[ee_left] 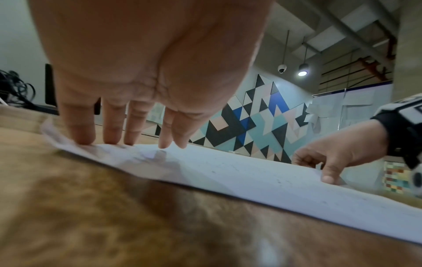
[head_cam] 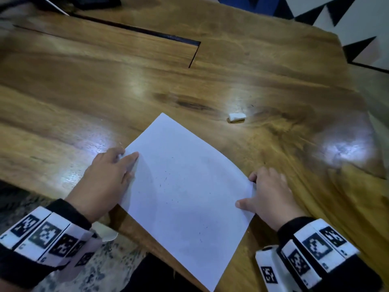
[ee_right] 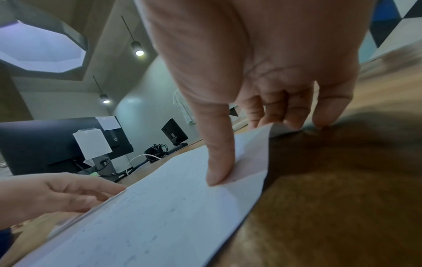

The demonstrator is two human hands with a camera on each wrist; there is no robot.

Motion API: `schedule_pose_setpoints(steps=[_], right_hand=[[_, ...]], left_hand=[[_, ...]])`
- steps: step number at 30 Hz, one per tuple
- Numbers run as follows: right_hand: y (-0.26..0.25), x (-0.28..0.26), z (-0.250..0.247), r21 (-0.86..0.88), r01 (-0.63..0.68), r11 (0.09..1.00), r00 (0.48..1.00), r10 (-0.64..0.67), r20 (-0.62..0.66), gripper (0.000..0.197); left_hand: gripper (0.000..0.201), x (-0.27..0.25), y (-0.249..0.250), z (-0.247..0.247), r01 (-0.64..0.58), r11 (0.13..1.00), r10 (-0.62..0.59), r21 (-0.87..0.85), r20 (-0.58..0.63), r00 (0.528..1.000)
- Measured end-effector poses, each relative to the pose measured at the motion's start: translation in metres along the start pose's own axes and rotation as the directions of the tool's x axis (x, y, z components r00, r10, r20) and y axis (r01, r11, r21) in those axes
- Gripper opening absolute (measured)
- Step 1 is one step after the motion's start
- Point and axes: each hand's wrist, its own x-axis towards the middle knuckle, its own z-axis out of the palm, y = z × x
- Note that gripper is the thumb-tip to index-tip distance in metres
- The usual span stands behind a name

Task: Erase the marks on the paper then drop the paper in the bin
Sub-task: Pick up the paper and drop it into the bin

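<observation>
A white sheet of paper (head_cam: 185,197) lies slanted on the wooden table (head_cam: 105,91), its near corner hanging over the table's front edge. Small dark specks dot the paper (ee_left: 262,173). My left hand (head_cam: 117,167) rests with straight fingers (ee_left: 114,133) pressing the sheet's left edge. My right hand (head_cam: 267,192) pinches the right corner, which is lifted, with the thumb (ee_right: 219,173) on top and the fingers beneath. A small white eraser (head_cam: 236,117) lies on the table beyond the paper, apart from both hands. No bin is in view.
A dark cut-out seam (head_cam: 193,53) runs across the far tabletop. Dark gear and a white cable (head_cam: 94,2) sit at the back left. Monitors (ee_right: 45,144) stand at the far end. Patterned carpet (head_cam: 94,277) shows below the front edge.
</observation>
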Motion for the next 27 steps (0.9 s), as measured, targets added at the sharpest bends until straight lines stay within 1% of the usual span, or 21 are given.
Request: schedule_pose_setpoints(steps=[2,5,6,8,9,11,13,15,16,17,18,20,21,23,24,25,26,27], right_hand=[[-0.001,-0.001,0.0,-0.031,0.027,0.999,1.0,-0.027,0.008,0.045],[-0.003,-0.002,-0.001,-0.043,0.065,0.997,0.997,-0.063,0.054,0.035],[-0.004,-0.002,-0.001,-0.032,0.077,0.996,0.995,-0.075,0.07,0.031],[-0.008,-0.002,-0.001,0.044,0.092,0.995,0.991,-0.096,0.096,0.023],[-0.009,-0.002,-0.002,0.095,0.095,0.991,0.988,-0.105,0.111,0.024],[-0.014,-0.002,-0.002,0.156,0.114,0.981,0.979,-0.138,0.149,0.023],[-0.019,-0.001,-0.003,0.169,0.171,0.971,0.964,-0.201,0.175,0.015],[-0.026,0.0,-0.004,0.163,0.23,0.959,0.948,-0.259,0.185,0.015],[-0.029,0.001,-0.005,0.16,0.245,0.956,0.941,-0.274,0.198,0.014],[-0.032,0.002,-0.006,0.161,0.253,0.954,0.935,-0.284,0.212,0.013],[-0.036,0.003,-0.008,0.166,0.26,0.951,0.929,-0.293,0.228,0.014],[-0.045,0.005,-0.012,0.184,0.268,0.946,0.915,-0.31,0.259,0.022],[-0.05,0.007,-0.013,0.187,0.274,0.943,0.909,-0.317,0.27,0.023],[-0.062,0.01,-0.016,0.177,0.288,0.941,0.9,-0.329,0.285,0.016],[-0.069,0.01,-0.016,0.176,0.298,0.938,0.894,-0.339,0.294,0.016],[-0.076,0.011,-0.015,0.176,0.311,0.934,0.884,-0.352,0.307,0.018],[-0.084,0.012,-0.014,0.176,0.324,0.929,0.873,-0.366,0.322,0.021],[-0.093,0.013,-0.013,0.169,0.342,0.925,0.862,-0.38,0.336,0.022]], left_hand=[[0.048,-0.006,-0.002,-0.001,0.05,0.999,-0.05,-0.006,-0.008,0.999],[0.054,-0.018,-0.006,-0.004,0.21,0.974,-0.212,-0.08,-0.017,0.977],[0.056,-0.023,-0.008,-0.006,0.266,0.958,-0.27,-0.109,-0.021,0.963],[0.061,-0.035,-0.014,-0.009,0.339,0.925,-0.349,-0.171,-0.029,0.937],[0.064,-0.041,-0.018,-0.009,0.367,0.908,-0.379,-0.201,-0.023,0.925],[0.067,-0.051,-0.025,-0.011,0.412,0.877,-0.425,-0.248,0.004,0.905],[0.066,-0.06,-0.031,-0.009,0.429,0.858,-0.441,-0.281,0.022,0.897],[0.06,-0.069,-0.04,-0.005,0.429,0.843,-0.453,-0.325,0.002,0.892],[0.057,-0.073,-0.045,-0.003,0.433,0.822,-0.471,-0.37,-0.013,0.882],[0.052,-0.077,-0.05,-0.002,0.443,0.785,-0.499,-0.433,-0.019,0.867],[0.047,-0.08,-0.056,0.0,0.449,0.731,-0.526,-0.514,-0.005,0.851],[0.038,-0.086,-0.066,0.003,0.447,0.572,-0.546,-0.688,0.087,0.833],[0.035,-0.09,-0.069,0.002,0.442,0.495,-0.539,-0.748,0.135,0.832],[0.033,-0.097,-0.077,-0.001,0.445,0.36,-0.509,-0.82,0.227,0.83],[0.041,-0.101,-0.081,-0.003,0.451,0.285,-0.468,-0.846,0.288,0.835],[0.058,-0.105,-0.086,-0.005,0.468,0.215,-0.406,-0.857,0.358,0.841],[0.071,-0.109,-0.091,-0.005,0.498,0.148,-0.339,-0.854,0.43,0.837],[0.078,-0.114,-0.095,-0.006,0.529,0.084,-0.273,-0.844,0.491,0.827]])
